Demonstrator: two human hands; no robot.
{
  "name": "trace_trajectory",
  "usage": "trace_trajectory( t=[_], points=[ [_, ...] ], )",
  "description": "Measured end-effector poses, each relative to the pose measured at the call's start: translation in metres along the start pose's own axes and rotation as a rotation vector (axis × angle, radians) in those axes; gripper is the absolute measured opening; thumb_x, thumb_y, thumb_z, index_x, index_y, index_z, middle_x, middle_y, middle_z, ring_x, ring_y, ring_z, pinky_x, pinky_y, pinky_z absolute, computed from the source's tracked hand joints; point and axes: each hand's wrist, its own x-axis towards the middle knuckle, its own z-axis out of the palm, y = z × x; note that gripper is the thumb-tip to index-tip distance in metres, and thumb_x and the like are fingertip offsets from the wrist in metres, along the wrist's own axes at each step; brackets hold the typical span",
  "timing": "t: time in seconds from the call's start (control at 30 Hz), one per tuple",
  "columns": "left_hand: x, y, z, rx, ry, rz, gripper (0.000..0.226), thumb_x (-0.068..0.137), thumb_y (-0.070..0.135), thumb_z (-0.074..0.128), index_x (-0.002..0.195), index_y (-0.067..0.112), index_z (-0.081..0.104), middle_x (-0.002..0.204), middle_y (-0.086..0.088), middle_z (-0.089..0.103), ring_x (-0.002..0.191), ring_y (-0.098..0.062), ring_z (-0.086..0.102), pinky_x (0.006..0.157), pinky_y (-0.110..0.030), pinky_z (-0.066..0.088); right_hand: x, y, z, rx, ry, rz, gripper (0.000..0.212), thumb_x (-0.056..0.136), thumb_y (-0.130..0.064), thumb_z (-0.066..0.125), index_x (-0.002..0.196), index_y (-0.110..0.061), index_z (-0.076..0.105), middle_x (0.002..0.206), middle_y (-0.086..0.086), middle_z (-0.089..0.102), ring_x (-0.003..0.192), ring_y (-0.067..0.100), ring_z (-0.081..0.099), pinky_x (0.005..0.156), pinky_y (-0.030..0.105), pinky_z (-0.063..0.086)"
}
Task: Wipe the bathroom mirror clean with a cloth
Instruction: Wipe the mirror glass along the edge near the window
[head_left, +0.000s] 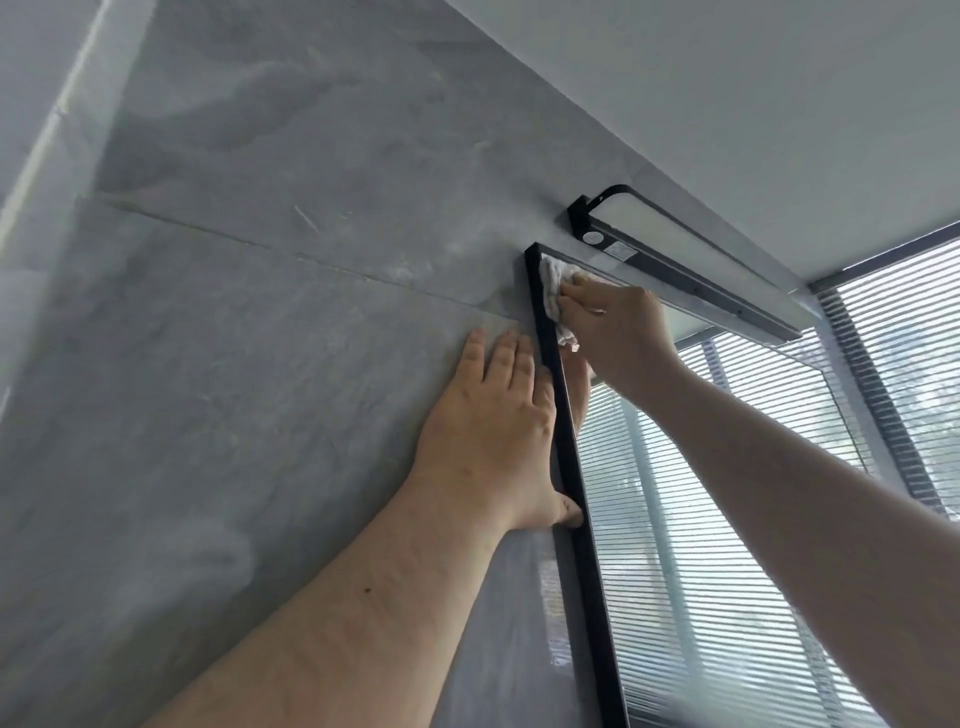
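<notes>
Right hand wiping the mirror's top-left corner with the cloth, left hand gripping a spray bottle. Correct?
Not quite. The head view shows the left hand holding no bottle: it lies flat on the grey wall beside the mirror frame. The right hand does press the cloth into the mirror's top-left corner.

Wall (260, 312) fills the left of the view; mirror (701, 519) hangs on it at right, its frame (569, 452) running along the mirror's left edge and top-left corner. Light fixture (691, 265) is mounted on the wall just above the mirror's top edge. Ceiling (727, 104) lies above fixture and wall. Left hand (493, 421) lies flat on the wall, touching the frame's left edge, thumb against the frame. Right hand (618, 332) is on the mirror near its top-left corner, pressing the cloth (556, 291) into that corner. Window blinds (898, 338) stand at far right, beyond the mirror's right edge.
</notes>
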Motion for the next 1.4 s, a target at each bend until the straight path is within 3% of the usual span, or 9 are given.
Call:
trace_trajectory(
  t=[0.2, 0.43, 0.6, 0.83, 0.93, 1.03, 1.23, 1.33, 1.4],
  points=[
    [0.002, 0.001, 0.005, 0.003, 0.01, -0.016, 0.129, 0.067, 0.091, 0.043, 0.155, 0.005, 0.006, 0.163, -0.022, 0.004, 0.151, -0.035, 0.0, 0.119, -0.058, -0.003, -0.038, 0.009, -0.01, 0.002, -0.064, 0.079, 0.029, 0.09, -0.024, 0.072, 0.118, -0.021, 0.072, 0.133, -0.007, 0.064, 0.113, -0.002, 0.056, 0.091, 0.008, 0.04],
    [0.001, -0.001, 0.001, 0.019, -0.043, -0.021, 0.128, 0.067, 0.092, 0.04, 0.156, 0.007, 0.007, 0.163, -0.022, 0.001, 0.151, -0.035, -0.004, 0.12, -0.056, -0.005, -0.11, 0.03, -0.016, 0.06, -0.109, 0.103, 0.028, 0.088, -0.013, 0.073, 0.116, -0.017, 0.072, 0.134, -0.002, 0.062, 0.13, 0.003, 0.049, 0.11, 0.015, 0.031],
    [-0.004, 0.003, -0.004, 0.011, -0.077, -0.017, 0.12, 0.07, 0.089, 0.042, 0.155, 0.009, 0.016, 0.163, -0.021, 0.008, 0.151, -0.034, 0.002, 0.12, -0.055, -0.002, -0.182, 0.056, -0.029, -0.022, -0.145, -0.005, 0.033, 0.083, -0.007, 0.077, 0.113, -0.021, 0.071, 0.124, -0.017, 0.055, 0.127, -0.004, 0.045, 0.104, 0.0, 0.026],
    [-0.014, 0.01, -0.008, 0.006, -0.103, -0.016, 0.116, 0.071, 0.09, 0.039, 0.154, 0.011, 0.022, 0.163, -0.016, 0.014, 0.152, -0.03, 0.005, 0.121, -0.055, 0.0, -0.23, 0.075, -0.036, -0.103, -0.187, -0.082, 0.028, 0.081, -0.008, 0.079, 0.107, -0.015, 0.076, 0.124, -0.007, 0.063, 0.127, 0.01, 0.052, 0.108, 0.015, 0.036],
    [-0.03, 0.021, -0.006, -0.008, -0.133, -0.014, 0.113, 0.073, 0.088, 0.039, 0.154, 0.012, 0.023, 0.163, -0.016, 0.012, 0.152, -0.03, 0.004, 0.121, -0.054, -0.001, -0.224, 0.067, -0.041, -0.11, -0.224, -0.074, 0.024, 0.085, -0.011, 0.076, 0.109, -0.017, 0.076, 0.127, 0.0, 0.065, 0.127, 0.007, 0.049, 0.108, 0.004, 0.027],
    [-0.059, 0.04, -0.001, -0.007, -0.191, 0.011, 0.121, 0.067, 0.091, 0.042, 0.155, 0.01, 0.018, 0.164, -0.018, 0.007, 0.152, -0.031, 0.0, 0.121, -0.053, -0.006, -0.205, 0.055, -0.042, -0.06, -0.249, -0.061, 0.025, 0.089, -0.012, 0.072, 0.113, -0.015, 0.074, 0.131, 0.005, 0.063, 0.131, 0.015, 0.052, 0.113, 0.023, 0.036],
    [-0.117, 0.073, 0.009, -0.001, -0.209, -0.009, 0.128, 0.061, 0.093, 0.043, 0.153, 0.007, 0.026, 0.161, -0.02, 0.02, 0.15, -0.034, 0.012, 0.122, -0.053, 0.0, -0.191, 0.049, -0.039, -0.104, -0.278, -0.027, 0.025, 0.096, -0.019, 0.062, 0.118, -0.021, 0.073, 0.141, 0.002, 0.056, 0.138, 0.016, 0.045, 0.108, 0.012, 0.023],
    [-0.126, 0.08, 0.014, -0.004, -0.223, -0.02, 0.125, 0.063, 0.093, 0.039, 0.154, 0.008, 0.023, 0.162, -0.021, 0.011, 0.151, -0.034, 0.006, 0.121, -0.054, -0.002, -0.239, 0.063, -0.044, -0.09, -0.297, -0.04, 0.027, 0.092, -0.014, 0.067, 0.119, -0.019, 0.072, 0.138, 0.005, 0.059, 0.136, 0.019, 0.047, 0.109, 0.007, 0.02],
    [-0.125, 0.08, 0.015, -0.007, -0.207, -0.03, 0.123, 0.063, 0.093, 0.032, 0.154, 0.01, 0.025, 0.162, -0.021, 0.012, 0.151, -0.034, 0.007, 0.121, -0.055, -0.001, -0.279, 0.081, -0.047, -0.084, -0.269, -0.067, 0.028, 0.084, -0.008, 0.075, 0.112, -0.015, 0.075, 0.129, 0.007, 0.065, 0.129, 0.026, 0.055, 0.111, 0.025, 0.036]
  ],
)
